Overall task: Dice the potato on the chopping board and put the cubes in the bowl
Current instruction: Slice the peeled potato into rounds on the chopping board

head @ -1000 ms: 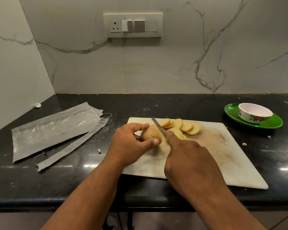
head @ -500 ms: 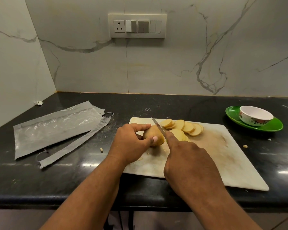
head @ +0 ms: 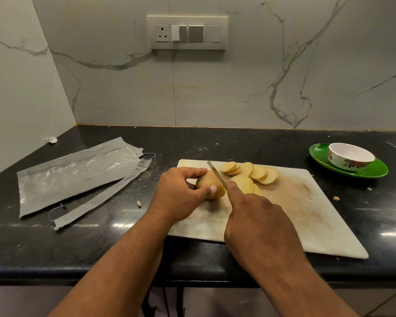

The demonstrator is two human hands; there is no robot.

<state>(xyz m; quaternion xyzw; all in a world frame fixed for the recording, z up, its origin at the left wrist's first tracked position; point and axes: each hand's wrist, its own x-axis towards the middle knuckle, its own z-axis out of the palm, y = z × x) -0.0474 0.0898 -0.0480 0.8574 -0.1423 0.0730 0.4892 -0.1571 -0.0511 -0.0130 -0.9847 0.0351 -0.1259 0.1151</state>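
Glossy black counter (head: 101, 236) — round pale potato slices (head: 256, 173)

The left hand (head: 178, 193) is gripping the potato (head: 207, 183) on the chopping board (head: 306, 213). The right hand (head: 258, 223) is holding the knife (head: 216, 172) against it. Slices (head: 254, 173) are lying beside the blade.

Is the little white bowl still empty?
Empty. The bowl on the green plate shows only its bare white inside; the potato slices all lie on the chopping board.
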